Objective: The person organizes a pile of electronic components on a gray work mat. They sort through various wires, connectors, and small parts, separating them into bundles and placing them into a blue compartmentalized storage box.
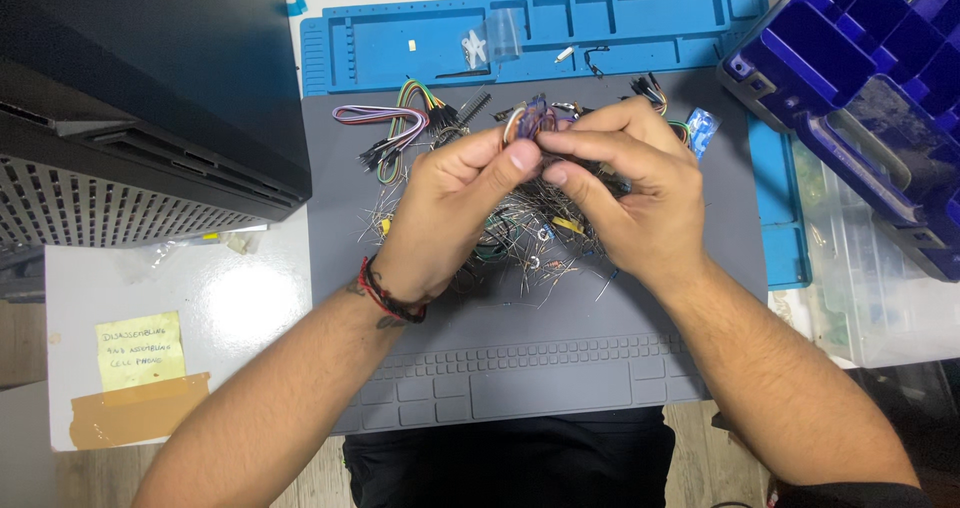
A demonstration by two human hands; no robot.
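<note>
1. The left hand (450,193) and right hand (625,183) meet over the middle of a grey mat (520,358).
2. Between them is a small bundle of wires (528,120), held just above a loose pile of parts (520,238) (thin-legged components, tangled).
3. Left fingers are pressed together, thumb and forefinger pinching the bundle's near side.
4. Right fingers curl over the bundle, thumb tip touching the left thumb.
5. A red band (385,298) circles the left wrist.
6. Jumper leads (395,128) lie on the mat, left of the hands.
7. A blue tray (400,43) lies beyond the mat.
8. A dark blue organiser (860,88) stands at the right.
9. A black case (140,88) fills the upper left; a yellow note (140,350) lies below it.
</note>
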